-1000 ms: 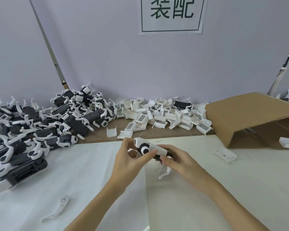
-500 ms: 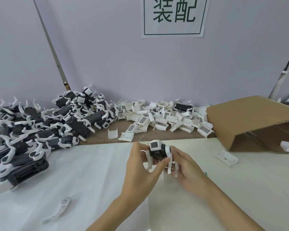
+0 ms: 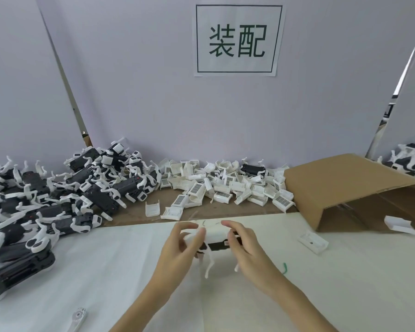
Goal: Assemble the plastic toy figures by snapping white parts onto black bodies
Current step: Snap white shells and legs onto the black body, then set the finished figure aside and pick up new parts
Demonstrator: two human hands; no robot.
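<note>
Near the worktop's (image 3: pixel 345 295) front edge, one loose white leg (image 3: pixel 78 317), not yet fitted. Mid-worktop, just above the sheet: a toy figure (image 3: pixel 217 242) pinched between left hand (image 3: pixel 177 252) and right hand (image 3: pixel 247 250), fingers curled round each end, white shell on top of the black body, thin white legs hanging below. Seemingly complete or nearly so. Toward the left edge, a big heap of finished figures (image 3: pixel 46 207); along the back edge, a pile of white shells (image 3: pixel 225 185) awaiting bodies, so plenty left. By the right edge, a tipped cardboard box (image 3: pixel 345 188). Half a second ago held end-on toward the camera; now turned lengthwise, legs down.
</note>
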